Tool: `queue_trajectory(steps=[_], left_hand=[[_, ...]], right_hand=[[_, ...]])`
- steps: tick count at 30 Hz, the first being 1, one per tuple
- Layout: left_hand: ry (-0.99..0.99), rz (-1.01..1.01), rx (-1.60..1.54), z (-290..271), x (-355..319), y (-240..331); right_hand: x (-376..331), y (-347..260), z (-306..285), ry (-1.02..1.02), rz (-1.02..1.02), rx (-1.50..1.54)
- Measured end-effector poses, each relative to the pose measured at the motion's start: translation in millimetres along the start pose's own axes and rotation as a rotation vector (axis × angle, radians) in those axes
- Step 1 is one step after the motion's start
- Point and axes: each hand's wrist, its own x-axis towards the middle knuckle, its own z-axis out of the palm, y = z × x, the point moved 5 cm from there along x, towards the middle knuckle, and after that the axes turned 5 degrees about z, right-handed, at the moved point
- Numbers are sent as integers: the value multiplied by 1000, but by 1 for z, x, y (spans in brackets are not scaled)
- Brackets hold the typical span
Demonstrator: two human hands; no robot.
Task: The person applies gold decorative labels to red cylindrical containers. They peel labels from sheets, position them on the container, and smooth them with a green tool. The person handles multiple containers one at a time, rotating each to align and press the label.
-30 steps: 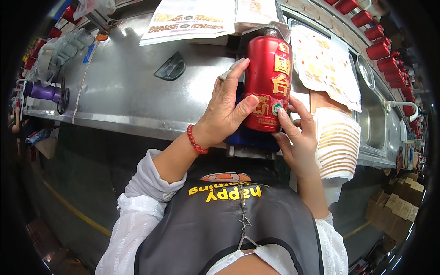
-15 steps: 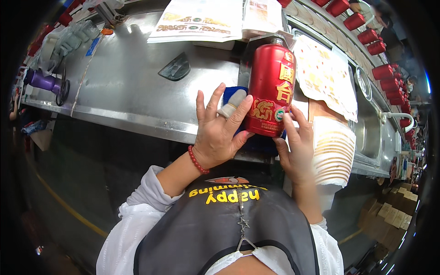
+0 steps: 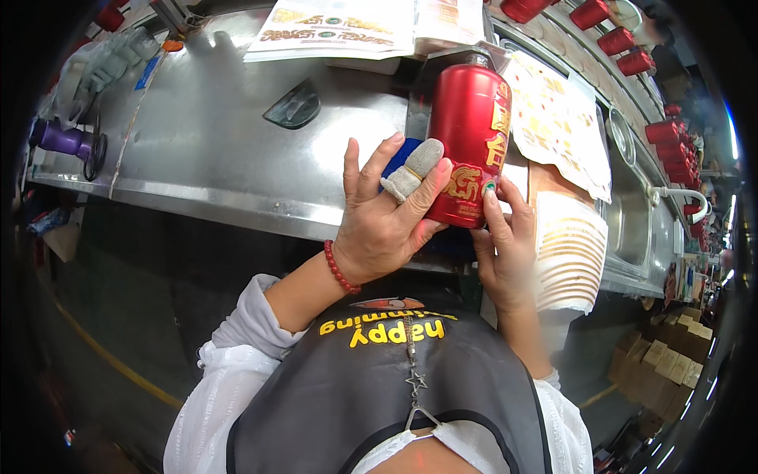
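Observation:
A glossy red bottle [image 3: 466,134] with gold lettering and a gold emblem lies at a tilt on a dark blue cloth [image 3: 401,160], its neck pointing away from me. My left hand [image 3: 387,217] holds its lower left side with thumb and forefinger, while the other fingers spread out. A grey cloth finger cover [image 3: 414,170] sits on one finger of that hand. On the lower right side, the fingertips and thumb of my right hand [image 3: 505,245] press on the bottle near a small round green mark.
Printed decal sheets [image 3: 332,30] lie at the back, and another patterned sheet [image 3: 553,118] to the right. Below it is a white sheet with gold arcs [image 3: 570,257]. A dark scraper-like piece [image 3: 294,104] rests on the steel counter [image 3: 213,150]. A sink [image 3: 632,221] stands at right.
The bottle has turned about its length, so its gold lettering now faces further right. My left fingers have slid further over its side. The whole view has shifted slightly.

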Motion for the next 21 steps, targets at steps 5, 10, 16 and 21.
queue_trajectory(steps=[5, 10, 16, 21], left_hand=[[-33, 6, -12, -1, 0, 2], [-49, -62, -47, -3, -14, 7], [-46, -108, -143, 6, -16, 5], [-199, -220, -121, 7, -20, 1]], right_hand=[[2, 0, 0, 6, -26, -27], [1, -1, 0, 15, -24, 1], [2, -4, 0, 28, -57, -10], [2, -3, 0, 43, 67, 93]])
